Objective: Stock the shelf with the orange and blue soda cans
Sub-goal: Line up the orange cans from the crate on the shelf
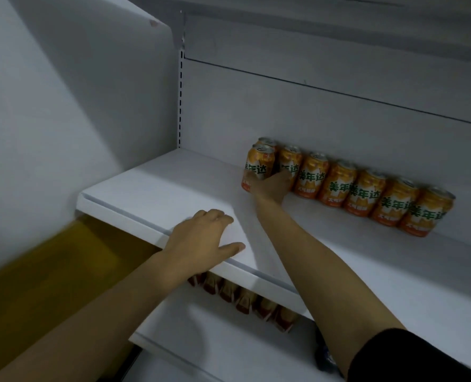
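Now my right hand (270, 186) is stretched deep onto the white metal shelf (173, 183), fingers and thumb curled round the lower half of an upright orange aluminium soda can with green lettering (257, 164), so the grip is closed on that can. It stands at the left end of the row of matching orange cans (366, 191) that runs rightward along the grey back panel (311, 119), one place forward of another orange can (268, 141) just behind it. Its long axis is vertical, and it lies straight ahead of my palm, with bare shelf to its left and the row close on its right. I judge any next nudge must go left or forward, not right. My left hand (201, 241) rests relaxed on the shelf's front edge, holding nothing, well apart from the cans, so the right is the nearer hand. No blue can shows plainly.
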A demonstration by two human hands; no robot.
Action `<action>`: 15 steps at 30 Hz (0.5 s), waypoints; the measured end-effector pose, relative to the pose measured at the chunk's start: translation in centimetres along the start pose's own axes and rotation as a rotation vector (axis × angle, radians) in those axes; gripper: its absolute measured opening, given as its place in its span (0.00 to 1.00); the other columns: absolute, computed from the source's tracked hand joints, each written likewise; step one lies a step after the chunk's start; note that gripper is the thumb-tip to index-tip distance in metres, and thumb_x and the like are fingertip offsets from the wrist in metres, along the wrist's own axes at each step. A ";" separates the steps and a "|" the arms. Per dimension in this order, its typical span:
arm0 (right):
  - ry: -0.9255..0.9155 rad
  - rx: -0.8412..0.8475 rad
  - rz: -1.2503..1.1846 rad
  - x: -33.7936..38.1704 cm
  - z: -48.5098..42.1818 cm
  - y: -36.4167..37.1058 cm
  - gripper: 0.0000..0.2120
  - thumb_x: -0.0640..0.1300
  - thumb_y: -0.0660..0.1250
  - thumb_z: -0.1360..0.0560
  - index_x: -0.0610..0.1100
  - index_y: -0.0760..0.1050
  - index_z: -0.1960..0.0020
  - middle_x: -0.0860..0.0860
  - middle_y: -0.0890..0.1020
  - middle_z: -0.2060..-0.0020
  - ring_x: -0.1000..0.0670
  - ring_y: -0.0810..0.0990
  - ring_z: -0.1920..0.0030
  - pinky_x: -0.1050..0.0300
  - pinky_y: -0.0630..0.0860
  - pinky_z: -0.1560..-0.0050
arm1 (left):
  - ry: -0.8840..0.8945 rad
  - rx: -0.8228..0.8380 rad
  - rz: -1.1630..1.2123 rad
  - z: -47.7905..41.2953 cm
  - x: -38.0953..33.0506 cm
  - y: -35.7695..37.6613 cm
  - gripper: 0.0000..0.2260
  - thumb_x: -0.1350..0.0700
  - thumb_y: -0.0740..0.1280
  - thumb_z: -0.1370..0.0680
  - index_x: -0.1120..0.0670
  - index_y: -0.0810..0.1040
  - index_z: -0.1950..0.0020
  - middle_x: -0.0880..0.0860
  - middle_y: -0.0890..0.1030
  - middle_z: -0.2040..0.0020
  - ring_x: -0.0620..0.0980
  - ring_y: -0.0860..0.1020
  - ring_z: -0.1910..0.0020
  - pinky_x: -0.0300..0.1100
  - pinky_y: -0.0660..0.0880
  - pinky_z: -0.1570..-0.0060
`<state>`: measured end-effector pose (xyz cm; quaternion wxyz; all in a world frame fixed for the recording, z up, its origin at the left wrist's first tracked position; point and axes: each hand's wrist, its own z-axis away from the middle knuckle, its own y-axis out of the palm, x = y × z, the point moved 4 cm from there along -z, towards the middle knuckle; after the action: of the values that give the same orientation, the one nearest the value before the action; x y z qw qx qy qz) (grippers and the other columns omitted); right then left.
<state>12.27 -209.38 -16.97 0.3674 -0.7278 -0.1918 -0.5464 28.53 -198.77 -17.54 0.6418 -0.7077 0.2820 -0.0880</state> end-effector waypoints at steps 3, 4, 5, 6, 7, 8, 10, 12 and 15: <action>-0.209 -0.023 -0.032 2.2 4.0 0.8 0.37 0.50 0.72 0.29 0.40 0.60 0.27 0.43 0.71 0.32 0.43 0.71 0.34 0.50 0.71 0.35 | -0.078 -0.117 0.038 1.5 2.4 -1.9 0.29 0.38 0.60 0.23 0.49 0.63 0.26 0.49 0.65 0.27 0.49 0.64 0.30 0.45 0.66 0.36; -0.276 0.060 -0.020 3.4 5.6 1.7 0.35 0.48 0.72 0.29 0.40 0.61 0.28 0.43 0.71 0.33 0.44 0.71 0.34 0.52 0.70 0.36 | -0.117 -0.147 0.029 2.3 3.7 -2.6 0.28 0.38 0.61 0.23 0.49 0.64 0.26 0.50 0.67 0.27 0.49 0.65 0.31 0.46 0.68 0.37; -0.333 0.184 0.010 4.7 7.3 2.8 0.33 0.47 0.72 0.29 0.40 0.62 0.29 0.43 0.72 0.35 0.45 0.71 0.35 0.52 0.71 0.36 | -0.165 -0.169 0.023 3.2 5.1 -3.3 0.28 0.38 0.62 0.24 0.49 0.65 0.27 0.50 0.68 0.28 0.50 0.66 0.32 0.47 0.69 0.38; -0.385 0.327 0.065 6.1 9.3 4.0 0.33 0.48 0.72 0.29 0.41 0.62 0.29 0.43 0.72 0.35 0.45 0.71 0.35 0.51 0.71 0.37 | -0.218 -0.187 0.020 4.3 6.5 -4.1 0.28 0.38 0.62 0.24 0.48 0.65 0.27 0.50 0.69 0.29 0.50 0.67 0.32 0.47 0.69 0.39; -0.441 0.459 0.133 7.3 11.4 5.1 0.34 0.49 0.72 0.29 0.42 0.62 0.29 0.44 0.72 0.34 0.45 0.71 0.35 0.50 0.71 0.37 | -0.270 -0.200 0.016 5.6 7.9 -4.8 0.27 0.38 0.63 0.24 0.48 0.66 0.28 0.50 0.70 0.30 0.51 0.68 0.33 0.48 0.69 0.39; -0.504 0.565 0.211 8.3 13.6 6.2 0.34 0.50 0.73 0.29 0.43 0.62 0.29 0.45 0.71 0.33 0.45 0.71 0.35 0.50 0.71 0.37 | -0.320 -0.204 0.018 7.1 9.3 -5.3 0.27 0.39 0.63 0.24 0.48 0.66 0.28 0.51 0.71 0.31 0.51 0.69 0.34 0.48 0.69 0.40; -0.623 0.708 0.328 9.3 18.3 7.7 0.33 0.52 0.72 0.29 0.45 0.64 0.29 0.47 0.72 0.34 0.46 0.72 0.36 0.52 0.71 0.40 | -0.403 -0.192 0.083 10.3 11.7 -5.5 0.26 0.39 0.63 0.24 0.49 0.68 0.29 0.51 0.74 0.33 0.51 0.72 0.37 0.46 0.71 0.44; -0.671 0.839 0.362 8.4 22.9 9.2 0.31 0.55 0.71 0.29 0.46 0.65 0.31 0.48 0.74 0.36 0.47 0.74 0.38 0.53 0.72 0.44 | -0.484 -0.184 0.230 14.2 14.0 -4.5 0.25 0.40 0.65 0.25 0.50 0.70 0.31 0.51 0.77 0.37 0.50 0.75 0.40 0.41 0.70 0.48; -0.653 1.061 0.421 3.7 28.8 12.0 0.30 0.57 0.69 0.28 0.46 0.66 0.32 0.48 0.75 0.38 0.48 0.75 0.39 0.51 0.75 0.43 | -0.684 -0.174 0.385 20.8 17.7 -0.2 0.28 0.41 0.69 0.28 0.51 0.71 0.31 0.51 0.77 0.36 0.50 0.75 0.39 0.42 0.72 0.44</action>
<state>40.46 -196.27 -21.20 0.6982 -0.5984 -0.3903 -0.0451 53.32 -190.01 -24.85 0.6410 -0.6822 0.1858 0.2988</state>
